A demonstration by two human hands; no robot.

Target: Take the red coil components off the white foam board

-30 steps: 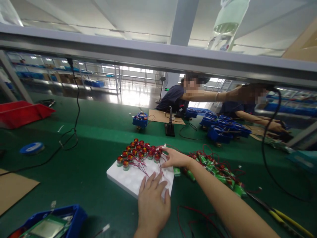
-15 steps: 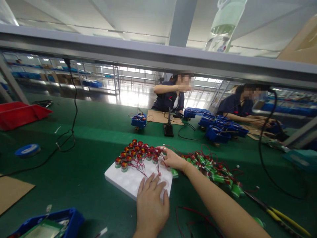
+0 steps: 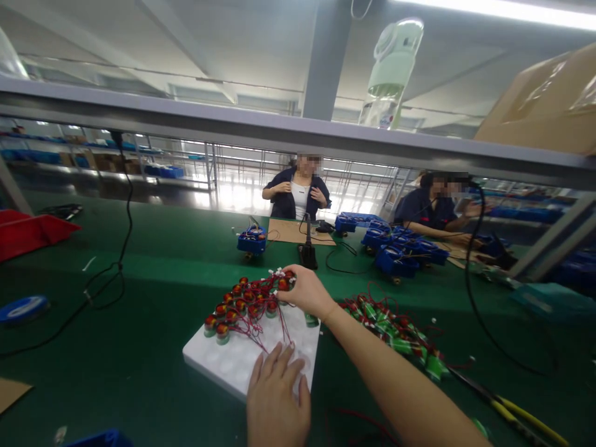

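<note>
Green tabletop (image 3: pixel 139 372) spreads around the white tray (image 3: pixel 214 366); on its near part lies the left hand (image 3: pixel 278 397), open, fingers spread. At the tray's far side, the right hand (image 3: pixel 307 292) curls around one of the red-topped coils (image 3: pixel 222 330) and its leads; whether it grips is unclear. The step looks like arranging coils standing in the tray; any next move calls for a steady tray and untangled leads. Right of the tray lies a green-wrapped pile (image 3: pixel 388 329); beyond it, blue housings (image 3: pixel 395 261) and two people (image 3: pixel 300 192).
</note>
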